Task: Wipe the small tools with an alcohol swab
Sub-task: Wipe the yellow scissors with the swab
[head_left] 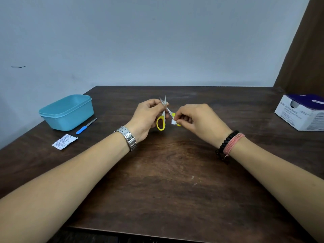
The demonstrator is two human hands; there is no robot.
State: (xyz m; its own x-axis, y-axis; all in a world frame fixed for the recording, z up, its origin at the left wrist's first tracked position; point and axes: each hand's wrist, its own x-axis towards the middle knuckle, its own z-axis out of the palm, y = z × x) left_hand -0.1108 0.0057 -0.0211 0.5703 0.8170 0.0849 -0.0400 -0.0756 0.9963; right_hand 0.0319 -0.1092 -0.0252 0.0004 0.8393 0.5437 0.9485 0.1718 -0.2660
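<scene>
Scissors [164,113], yellow-handled, blades slightly parted and pointing up and away, are held above the middle of the dark wooden table [166,181]. I use the scissors as my landmark and go left to right.

Far left of the scissors: a blue plastic tub [67,112] near the table's left edge. Just in front of the tub lies a blue-handled nail file [86,126], and nearer than that a torn white swab wrapper [64,141], flat on the table.

Left hand [146,120], steel watch [127,137] on its wrist, is clamped on the scissors, fingers curled round the blades near the pivot; one yellow loop hangs below the hand.

Right hand [198,120], directly right of the scissors, pinches a small white alcohol swab [174,121] between thumb and fingertips, pressed against the lower blade near the other yellow loop. Black bead and pink thread bracelets [228,142] on that wrist.

Far right of the scissors: a white and purple swab box [301,113] at the table's edge.
</scene>
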